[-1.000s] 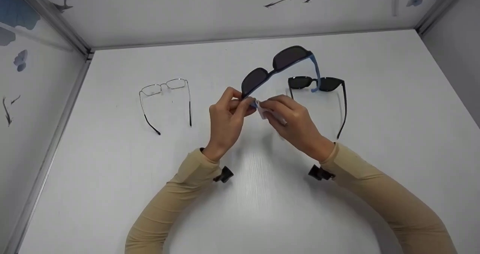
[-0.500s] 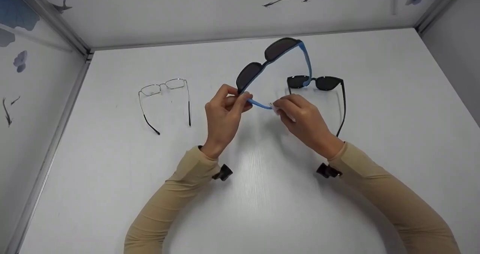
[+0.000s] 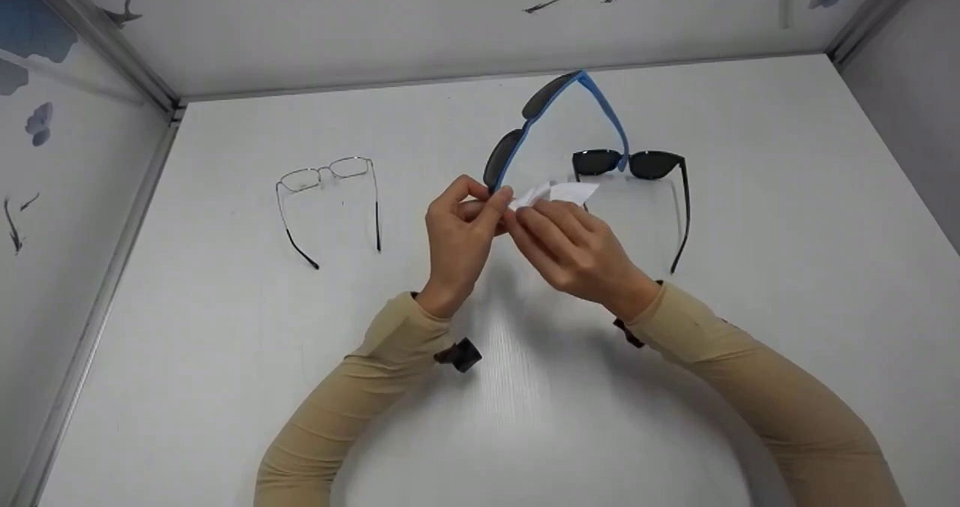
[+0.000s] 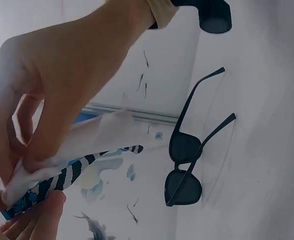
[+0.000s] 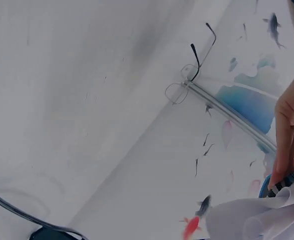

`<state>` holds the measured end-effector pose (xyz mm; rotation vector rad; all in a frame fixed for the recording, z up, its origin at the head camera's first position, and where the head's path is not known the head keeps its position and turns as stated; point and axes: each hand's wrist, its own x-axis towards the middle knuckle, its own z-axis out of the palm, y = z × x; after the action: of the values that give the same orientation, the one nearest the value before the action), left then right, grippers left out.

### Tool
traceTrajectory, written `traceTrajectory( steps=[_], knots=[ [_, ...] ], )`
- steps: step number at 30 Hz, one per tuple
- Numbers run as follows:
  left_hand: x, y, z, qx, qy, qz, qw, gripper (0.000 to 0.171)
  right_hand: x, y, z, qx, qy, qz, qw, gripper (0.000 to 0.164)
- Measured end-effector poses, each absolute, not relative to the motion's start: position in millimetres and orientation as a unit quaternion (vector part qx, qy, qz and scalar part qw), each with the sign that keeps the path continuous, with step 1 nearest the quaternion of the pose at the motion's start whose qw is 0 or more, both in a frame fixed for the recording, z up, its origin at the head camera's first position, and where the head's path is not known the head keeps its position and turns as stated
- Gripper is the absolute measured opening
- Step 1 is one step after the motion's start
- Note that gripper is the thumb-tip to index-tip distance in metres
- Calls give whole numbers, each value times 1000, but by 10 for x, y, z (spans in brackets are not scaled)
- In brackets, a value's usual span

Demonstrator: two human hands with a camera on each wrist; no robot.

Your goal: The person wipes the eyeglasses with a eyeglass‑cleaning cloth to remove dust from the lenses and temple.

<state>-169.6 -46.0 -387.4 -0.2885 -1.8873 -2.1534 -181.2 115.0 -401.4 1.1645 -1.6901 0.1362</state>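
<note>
One white table (image 3: 202,342), faint grain. Two hands, both pinching: left hand (image 3: 459,238), right hand (image 3: 576,256). One blue-framed sunglasses (image 3: 541,100), striped temple, head-view 1 o'clock, in the left. One black sunglasses (image 3: 654,165), 2 o'clock. One wire-rimmed glasses (image 3: 326,170), 10 o'clock. One creased cloth (image 3: 573,192), in the right.

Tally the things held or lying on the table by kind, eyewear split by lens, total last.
Dark-lensed: 2, blue-and-black sunglasses and black sunglasses
Clear-lensed: 1, wire-rimmed glasses
Other: 1, white cloth or tissue
Total: 4
</note>
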Motion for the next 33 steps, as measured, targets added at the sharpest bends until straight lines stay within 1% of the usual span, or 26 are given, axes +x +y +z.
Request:
traceTrajectory(
  steps=[3, 10, 20, 26, 30, 33],
  knots=[
    [-1695, -443, -3871, -82, -646, -749, 128, 17, -1833, 1093, -4020, 483, -693, 19, 535, 14],
    [-1721, -455, -3886, -60, -638, -757, 128, 17, -1813, 1051, -4049, 466, -714, -28, 521, 16],
    [-1746, -521, -3857, -81, -617, -768, 150, 17, -1853, 1298, -4207, 454, -720, -32, 525, 21],
    [-1744, -541, -3845, -87, -632, -755, 149, 17, -1881, 1344, -4216, 474, -703, -21, 529, 20],
    [-1750, -550, -3842, -92, -641, -749, 140, 18, -1888, 1328, -4158, 498, -695, -34, 517, 21],
    [-1755, -576, -3841, -89, -644, -747, 142, 17, -1898, 1364, -4171, 506, -697, -41, 506, 21]
  ],
)
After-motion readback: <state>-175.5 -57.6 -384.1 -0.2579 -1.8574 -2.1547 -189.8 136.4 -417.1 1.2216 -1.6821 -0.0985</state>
